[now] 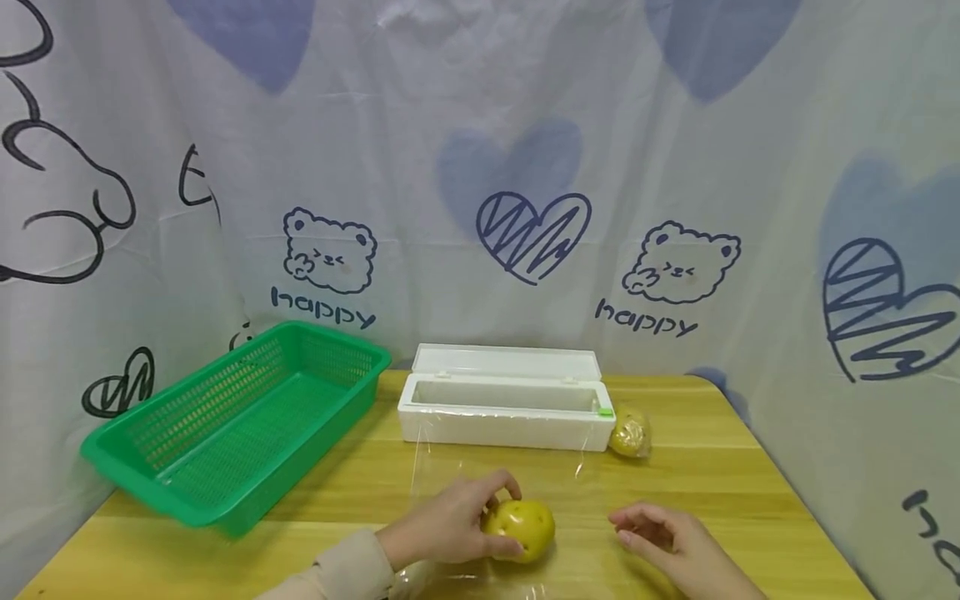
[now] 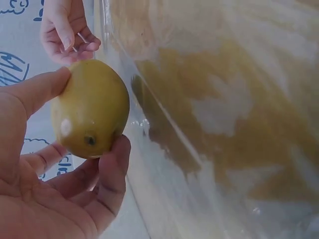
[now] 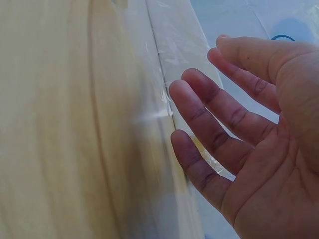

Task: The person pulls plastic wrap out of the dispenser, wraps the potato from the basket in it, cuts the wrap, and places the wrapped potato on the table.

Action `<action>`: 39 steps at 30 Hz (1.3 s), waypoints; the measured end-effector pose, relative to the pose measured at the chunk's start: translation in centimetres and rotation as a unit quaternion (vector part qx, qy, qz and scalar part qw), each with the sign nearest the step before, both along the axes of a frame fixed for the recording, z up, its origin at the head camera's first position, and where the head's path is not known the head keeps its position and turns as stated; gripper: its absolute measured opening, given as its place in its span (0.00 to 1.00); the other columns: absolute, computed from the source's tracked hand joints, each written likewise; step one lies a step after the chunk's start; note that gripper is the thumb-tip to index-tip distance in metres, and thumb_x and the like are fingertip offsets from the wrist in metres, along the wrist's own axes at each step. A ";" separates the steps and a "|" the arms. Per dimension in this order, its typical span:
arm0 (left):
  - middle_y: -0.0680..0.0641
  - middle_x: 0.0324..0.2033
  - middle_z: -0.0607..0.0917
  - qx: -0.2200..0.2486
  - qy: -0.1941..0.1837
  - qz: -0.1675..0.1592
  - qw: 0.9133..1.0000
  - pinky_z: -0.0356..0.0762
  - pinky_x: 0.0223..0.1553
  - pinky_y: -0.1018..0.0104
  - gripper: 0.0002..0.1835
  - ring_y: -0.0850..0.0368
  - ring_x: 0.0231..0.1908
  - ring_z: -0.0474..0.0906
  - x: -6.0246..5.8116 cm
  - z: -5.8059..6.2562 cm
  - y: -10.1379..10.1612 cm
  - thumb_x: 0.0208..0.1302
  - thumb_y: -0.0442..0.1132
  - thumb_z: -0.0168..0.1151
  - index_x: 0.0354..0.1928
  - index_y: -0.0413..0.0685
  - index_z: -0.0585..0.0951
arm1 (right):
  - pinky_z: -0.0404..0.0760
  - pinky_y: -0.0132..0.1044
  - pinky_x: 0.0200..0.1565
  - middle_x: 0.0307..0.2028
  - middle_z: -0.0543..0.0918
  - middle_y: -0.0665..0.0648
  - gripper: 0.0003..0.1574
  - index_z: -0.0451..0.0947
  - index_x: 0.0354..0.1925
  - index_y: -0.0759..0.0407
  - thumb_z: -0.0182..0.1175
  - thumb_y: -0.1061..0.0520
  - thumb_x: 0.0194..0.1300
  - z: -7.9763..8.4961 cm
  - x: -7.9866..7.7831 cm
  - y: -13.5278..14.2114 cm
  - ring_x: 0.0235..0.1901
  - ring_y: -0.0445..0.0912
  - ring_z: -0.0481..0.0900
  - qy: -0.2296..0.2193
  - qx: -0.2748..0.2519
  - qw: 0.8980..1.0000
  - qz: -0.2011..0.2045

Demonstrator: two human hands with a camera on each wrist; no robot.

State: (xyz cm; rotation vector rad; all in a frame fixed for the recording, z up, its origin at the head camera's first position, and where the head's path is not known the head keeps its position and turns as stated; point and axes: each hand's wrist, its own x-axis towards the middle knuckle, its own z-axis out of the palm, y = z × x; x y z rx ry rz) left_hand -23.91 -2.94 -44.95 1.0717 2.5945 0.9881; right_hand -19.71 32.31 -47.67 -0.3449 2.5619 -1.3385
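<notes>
A yellow potato (image 1: 522, 530) is gripped between the thumb and fingers of my left hand (image 1: 459, 521), over a sheet of clear plastic film (image 1: 450, 475) on the table. The left wrist view shows the potato (image 2: 92, 112) from the side, with a dark eye in its skin. Nothing is held by my right hand (image 1: 671, 542); it hovers to the right of the potato with loosely bent fingers. The film runs from the front of a white cling film box (image 1: 502, 427), whose lid (image 1: 506, 362) stands raised. Its near end is partly hidden by my left arm.
A green plastic basket (image 1: 262, 492) stands at the left of the wooden table (image 1: 720, 433). Just right of the box sits another potato (image 1: 632, 433) wrapped in film. A printed curtain (image 1: 427, 292) hangs behind the table and at its sides.
</notes>
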 end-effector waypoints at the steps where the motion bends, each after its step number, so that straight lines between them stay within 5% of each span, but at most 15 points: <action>1: 0.51 0.40 0.91 0.000 -0.005 -0.001 1.000 0.79 0.39 0.74 0.26 0.71 0.34 0.78 0.0 -0.1 0.0 0.61 0.52 0.81 0.56 0.59 0.77 | 0.82 0.27 0.49 0.57 0.89 0.55 0.22 0.84 0.60 0.56 0.62 0.45 0.80 0.1 0.1 0.0 0.46 0.35 0.83 0.001 0.003 1.000 -0.001; 6: 0.53 0.39 0.89 -0.009 -0.025 0.008 1.000 0.79 0.40 0.73 0.25 0.70 0.34 0.78 0.1 -0.3 0.0 0.63 0.54 0.79 0.56 0.58 0.78 | 0.82 0.27 0.49 0.55 0.89 0.54 0.21 0.84 0.59 0.57 0.63 0.45 0.79 0.2 0.2 -0.2 0.45 0.35 0.82 0.007 0.009 1.000 0.000; 14: 0.52 0.48 0.88 -0.033 0.029 0.005 0.999 0.80 0.48 0.71 0.27 0.67 0.44 0.78 0.0 -0.2 0.3 0.66 0.59 0.75 0.59 0.53 0.82 | 0.82 0.26 0.48 0.56 0.89 0.54 0.21 0.84 0.59 0.56 0.63 0.44 0.79 0.1 0.0 -0.2 0.45 0.38 0.82 -0.008 0.003 1.000 0.001; 39: 0.59 0.32 0.84 0.004 -0.024 -0.004 1.000 0.77 0.38 0.73 0.20 0.71 0.32 0.75 -0.1 0.1 -0.7 0.67 0.56 0.76 0.52 0.54 0.85 | 0.82 0.27 0.47 0.54 0.89 0.53 0.21 0.85 0.58 0.56 0.64 0.43 0.78 0.0 -0.1 -0.3 0.46 0.40 0.84 -0.017 0.009 1.000 0.001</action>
